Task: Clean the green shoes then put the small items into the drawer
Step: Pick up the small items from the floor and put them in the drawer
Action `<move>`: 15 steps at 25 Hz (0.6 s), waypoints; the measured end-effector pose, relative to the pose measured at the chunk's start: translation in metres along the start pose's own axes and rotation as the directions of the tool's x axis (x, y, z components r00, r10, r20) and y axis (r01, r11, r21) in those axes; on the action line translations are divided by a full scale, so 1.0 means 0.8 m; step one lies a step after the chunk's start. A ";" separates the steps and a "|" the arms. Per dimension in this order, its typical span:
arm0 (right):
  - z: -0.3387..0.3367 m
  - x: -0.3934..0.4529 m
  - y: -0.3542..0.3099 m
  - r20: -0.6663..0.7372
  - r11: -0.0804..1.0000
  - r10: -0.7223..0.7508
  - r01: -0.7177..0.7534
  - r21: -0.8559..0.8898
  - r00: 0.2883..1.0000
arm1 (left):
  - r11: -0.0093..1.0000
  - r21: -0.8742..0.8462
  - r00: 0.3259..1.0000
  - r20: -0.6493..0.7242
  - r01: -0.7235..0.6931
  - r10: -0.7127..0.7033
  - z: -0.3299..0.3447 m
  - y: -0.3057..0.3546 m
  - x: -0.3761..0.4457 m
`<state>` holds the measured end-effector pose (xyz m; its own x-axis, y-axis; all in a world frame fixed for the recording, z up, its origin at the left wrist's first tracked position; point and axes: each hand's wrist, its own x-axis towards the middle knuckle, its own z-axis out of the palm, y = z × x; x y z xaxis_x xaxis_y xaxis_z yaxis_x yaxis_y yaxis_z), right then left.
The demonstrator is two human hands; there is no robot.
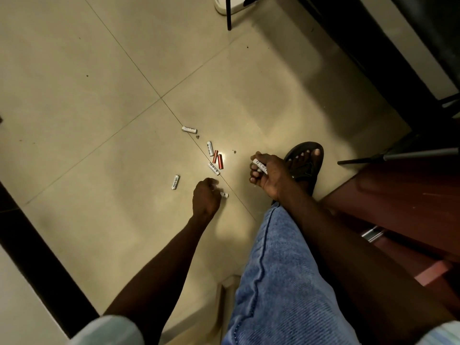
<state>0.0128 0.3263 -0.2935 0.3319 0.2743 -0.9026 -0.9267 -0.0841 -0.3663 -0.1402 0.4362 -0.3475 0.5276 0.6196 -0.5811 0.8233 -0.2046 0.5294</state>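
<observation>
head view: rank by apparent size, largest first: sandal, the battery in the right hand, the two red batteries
1. sandal, clearly largest.
2. battery in the right hand: partly covered by fingers, so unsure against the red ones.
3. red batteries: the two look alike.

This looks like a room in a home. The floor is large glossy beige ceramic tiles (99, 58) with thin grout lines and a few specks of dirt. A reddish-brown wooden cabinet with a metal drawer handle (372, 234) stands at the right, dark furniture legs (228, 13) rise at the top, and the person wears a black open-toed sandal (307, 155) indoors.
</observation>
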 end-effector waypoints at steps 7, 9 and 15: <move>0.003 -0.003 0.000 0.136 0.996 -0.079 0.085 -0.039 0.988 | 0.719 0.556 0.907 0.312 -0.417 0.284 0.021 -0.031 0.024; 0.002 0.003 0.004 0.071 0.993 -0.067 0.073 -0.088 0.995 | 0.936 0.329 0.992 0.049 -0.126 0.116 0.014 -0.007 0.025; -0.002 0.005 -0.001 0.020 0.990 0.097 -0.099 0.098 0.995 | 0.859 -0.499 0.986 0.049 -0.116 0.162 -0.011 0.097 -0.021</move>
<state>0.0155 0.3260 -0.2970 0.2365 0.2840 -0.9292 -0.9677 -0.0169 -0.2514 -0.0870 0.4166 -0.2913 0.6636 0.5403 -0.5174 0.5416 0.1301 0.8305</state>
